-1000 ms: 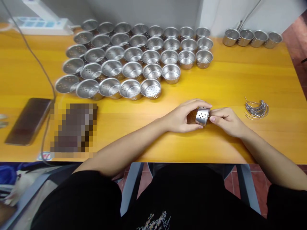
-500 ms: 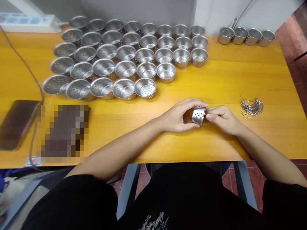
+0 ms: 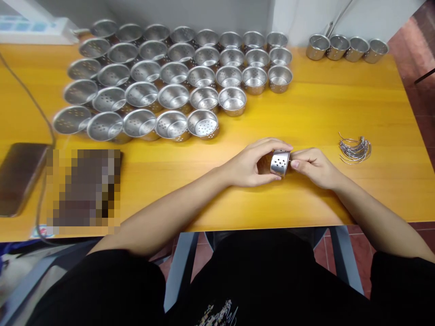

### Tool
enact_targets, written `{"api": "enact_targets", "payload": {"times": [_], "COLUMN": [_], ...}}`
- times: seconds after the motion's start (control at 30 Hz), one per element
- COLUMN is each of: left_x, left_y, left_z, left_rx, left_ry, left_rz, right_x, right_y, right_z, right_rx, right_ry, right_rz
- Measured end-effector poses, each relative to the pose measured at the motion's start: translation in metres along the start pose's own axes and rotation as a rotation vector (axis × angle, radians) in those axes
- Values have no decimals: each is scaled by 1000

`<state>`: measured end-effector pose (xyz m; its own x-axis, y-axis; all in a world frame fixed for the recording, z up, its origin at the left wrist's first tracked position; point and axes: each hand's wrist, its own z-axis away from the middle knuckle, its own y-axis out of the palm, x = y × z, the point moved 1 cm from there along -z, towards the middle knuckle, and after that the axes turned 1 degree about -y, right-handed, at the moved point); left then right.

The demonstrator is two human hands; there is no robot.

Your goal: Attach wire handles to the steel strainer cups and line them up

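A small perforated metal cup (image 3: 279, 163) is tipped on its side just above the table, its holed wall facing me. My left hand (image 3: 256, 164) grips it, thumb below and fingers over the top. At the cup's right rim, my right hand (image 3: 314, 167) pinches a thin metal wire (image 3: 291, 160), of which only a short end shows; the rest is hidden by the fingers. To the right of that hand lies a small pile of curved wires (image 3: 355, 149).
Rows of perforated metal cups (image 3: 173, 98) stand at the back left. Several more cups (image 3: 357, 49) line the back right. Two dark flat objects, a phone-like one (image 3: 22, 179) and a blurred-out one (image 3: 84, 188), lie at left near a cable (image 3: 34, 86). A white power strip (image 3: 37, 31) sits behind.
The camera view has shifted slightly, so the scene sits a little differently. Both hands keep nearly the same hold on the cup and the wire.
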<state>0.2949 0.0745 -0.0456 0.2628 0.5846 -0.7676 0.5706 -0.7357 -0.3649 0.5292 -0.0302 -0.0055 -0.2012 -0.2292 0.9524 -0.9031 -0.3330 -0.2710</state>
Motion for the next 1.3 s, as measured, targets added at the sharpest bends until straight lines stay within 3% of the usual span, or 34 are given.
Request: {"api": "enact_targets", "payload": {"times": [0.2,0.4,0.6,0.73,0.87,1.03,1.3], "left_x": [1,5,10,5,-6,-11,1], "left_y": [0,0,0,-3,-11,-15,-14], "left_z": [0,1,1,0,1,0,8], "left_rx": [-7,-87,-167,-208,-46,-14,-14], "left_ry": [-21,-102,-114,-261,-450,-451,-488], "left_rz": [27,156,121,440,778,794,816], "right_x": [-9,-5,9,4,-1,-2,-7], "right_y": [1,-4,-17,-19,-18,-17,-13], "right_z": [2,-2,-6,-5,-4,-4,1], "right_rx": [-71,-257,-431,-442,-433,-396,-362], "right_ry": [5,33,84,80,65,68,42], "right_rz": [-79,-483,-461,-476,-519,-531,-567]}}
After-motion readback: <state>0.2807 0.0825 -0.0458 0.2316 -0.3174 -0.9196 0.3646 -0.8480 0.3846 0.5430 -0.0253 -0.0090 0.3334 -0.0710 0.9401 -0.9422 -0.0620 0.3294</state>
